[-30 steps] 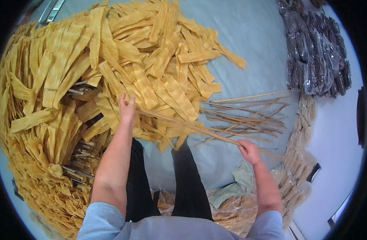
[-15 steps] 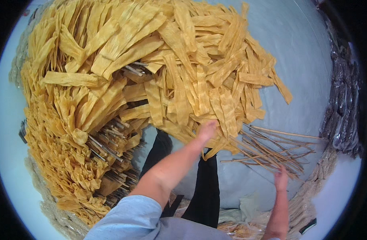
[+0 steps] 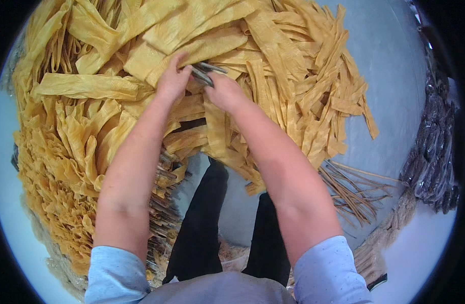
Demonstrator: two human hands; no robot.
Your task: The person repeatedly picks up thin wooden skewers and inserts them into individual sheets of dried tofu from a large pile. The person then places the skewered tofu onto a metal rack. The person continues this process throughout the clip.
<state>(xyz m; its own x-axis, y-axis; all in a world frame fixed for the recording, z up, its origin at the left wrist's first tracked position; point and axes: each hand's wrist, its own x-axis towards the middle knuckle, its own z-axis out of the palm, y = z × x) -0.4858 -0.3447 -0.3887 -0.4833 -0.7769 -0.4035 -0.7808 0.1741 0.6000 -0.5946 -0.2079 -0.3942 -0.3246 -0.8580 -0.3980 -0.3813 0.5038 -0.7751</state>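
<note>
Both arms reach forward over a big heap of wrinkled yellow strips (image 3: pixel 227 43), which look like dried tofu skin. My left hand (image 3: pixel 172 80) lies against a wide folded strip, thumb and finger spread apart, close to some dark thin sticks (image 3: pixel 202 76) poking out from under the strips. At the other side of those sticks, my right hand (image 3: pixel 225 92) has its fingers closed around their ends. The fingertips of the right hand are partly hidden. Further stick ends show under the heap at the left, beside my left forearm.
Loose thin sticks (image 3: pixel 355 190) lie in a pile on the grey surface (image 3: pixel 394 91) at the right. Dark plastic-wrapped bundles (image 3: pixel 429 147) line the right rim, with pale bundles (image 3: pixel 379 248) below them. Crinkled yellow folds (image 3: pixel 55 197) stack up at the left.
My right hand has moved from the loose sticks at right to the sticks under the strips. My left hand has moved up and left to the same spot. The view has shifted a little.
</note>
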